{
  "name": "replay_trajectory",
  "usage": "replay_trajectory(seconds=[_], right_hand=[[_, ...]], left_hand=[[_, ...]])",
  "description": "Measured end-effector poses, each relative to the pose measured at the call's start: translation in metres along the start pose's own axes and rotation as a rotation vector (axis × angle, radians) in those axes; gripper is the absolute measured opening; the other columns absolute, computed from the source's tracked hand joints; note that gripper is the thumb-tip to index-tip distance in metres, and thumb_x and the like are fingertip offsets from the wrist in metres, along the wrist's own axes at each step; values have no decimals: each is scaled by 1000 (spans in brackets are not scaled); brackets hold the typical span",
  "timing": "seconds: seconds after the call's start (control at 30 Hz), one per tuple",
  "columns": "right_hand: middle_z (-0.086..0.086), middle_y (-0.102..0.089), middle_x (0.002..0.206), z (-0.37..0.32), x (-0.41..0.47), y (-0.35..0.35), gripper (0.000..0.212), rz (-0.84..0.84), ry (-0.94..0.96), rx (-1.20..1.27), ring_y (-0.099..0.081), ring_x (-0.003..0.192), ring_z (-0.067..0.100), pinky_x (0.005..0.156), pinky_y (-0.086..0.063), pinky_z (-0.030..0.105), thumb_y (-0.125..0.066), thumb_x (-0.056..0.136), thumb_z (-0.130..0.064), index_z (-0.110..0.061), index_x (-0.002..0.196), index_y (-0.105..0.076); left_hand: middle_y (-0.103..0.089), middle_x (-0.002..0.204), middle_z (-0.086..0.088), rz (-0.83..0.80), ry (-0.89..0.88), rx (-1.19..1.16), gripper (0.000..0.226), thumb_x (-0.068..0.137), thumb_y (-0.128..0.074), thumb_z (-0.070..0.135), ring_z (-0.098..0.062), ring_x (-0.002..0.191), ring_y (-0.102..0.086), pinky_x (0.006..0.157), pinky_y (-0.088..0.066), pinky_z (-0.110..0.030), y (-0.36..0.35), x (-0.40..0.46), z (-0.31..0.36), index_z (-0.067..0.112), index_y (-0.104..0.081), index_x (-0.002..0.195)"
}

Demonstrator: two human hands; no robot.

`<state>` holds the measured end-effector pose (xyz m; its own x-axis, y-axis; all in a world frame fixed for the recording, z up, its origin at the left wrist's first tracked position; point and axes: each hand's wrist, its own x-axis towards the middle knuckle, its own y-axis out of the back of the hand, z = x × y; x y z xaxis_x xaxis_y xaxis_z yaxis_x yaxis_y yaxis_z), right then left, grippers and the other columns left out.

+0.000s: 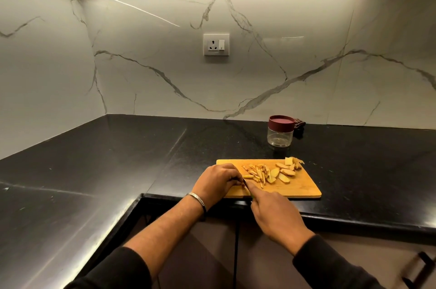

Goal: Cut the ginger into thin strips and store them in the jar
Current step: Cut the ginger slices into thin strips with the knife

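- Hands: both over the near left part of the cutting board [304, 188], forearms coming in from the bottom edge, dark sleeves pushed up.
- Left hand [215, 181]: knuckles up, fingers curled down onto the board at the blade; what they pin cannot be told. Metal bangle [199, 201] on the wrist.
- Right hand [274, 214]: back of hand up, fingers wrapped on the knife [245, 185] handle, index finger stretched along the top toward the blade.
- Knife: long axis runs from near right to far left; only a short piece of blade shows between the hands.
- Ginger strips [256, 174]: loose heap mid-board, just right of the left hand, most lying roughly front to back.
- Ginger slices [284, 172]: flat ovals right of the strips; peel scraps at the far right corner.
- Jar [280, 133]: upright on the black counter [118, 159] behind the board, well apart, maroon lid on.
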<state>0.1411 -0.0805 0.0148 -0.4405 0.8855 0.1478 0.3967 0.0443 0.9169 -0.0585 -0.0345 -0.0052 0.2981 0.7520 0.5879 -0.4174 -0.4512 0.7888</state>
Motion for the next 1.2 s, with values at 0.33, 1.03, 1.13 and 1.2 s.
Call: replay_trajectory(seconds=[0.33, 1.03, 1.13, 1.2], right_hand=[[-6, -55, 96, 5, -25, 5, 58, 20, 13, -94, -53, 87, 11, 75, -45, 27, -35, 107, -34, -41, 158, -10], [-4, -53, 94, 9, -38, 10, 59, 11, -17, -260, -51, 81, 13, 69, -38, 27, -32, 108, -33, -46, 157, -2], [-6, -54, 88, 14, -35, 8, 57, 46, -32, -155, -50, 74, 9, 65, -39, 25, -32, 108, -36, -44, 158, -6], [-6, -56, 85, 17, -32, 7, 56, 53, -56, -90, -53, 73, 9, 64, -43, 25, -32, 108, -36, -44, 158, -9]], left_hand=[[-71, 105, 2, 16, 44, 6, 12, 91, -69, 24, -13, 90, -68, 83, -57, -27, -1, -1, 2, 19, -76, 100], [-62, 122, 3, -48, 2, 51, 27, 96, -62, 23, -14, 102, -63, 89, -55, -29, -1, 2, 3, 25, -66, 123], [-69, 109, 4, 9, 34, 5, 14, 92, -67, 24, -12, 94, -66, 84, -56, -31, -2, -2, 2, 21, -74, 104], [-70, 106, 4, 22, 25, -1, 12, 92, -68, 25, -11, 91, -66, 84, -56, -29, -3, -2, 2, 21, -76, 99]])
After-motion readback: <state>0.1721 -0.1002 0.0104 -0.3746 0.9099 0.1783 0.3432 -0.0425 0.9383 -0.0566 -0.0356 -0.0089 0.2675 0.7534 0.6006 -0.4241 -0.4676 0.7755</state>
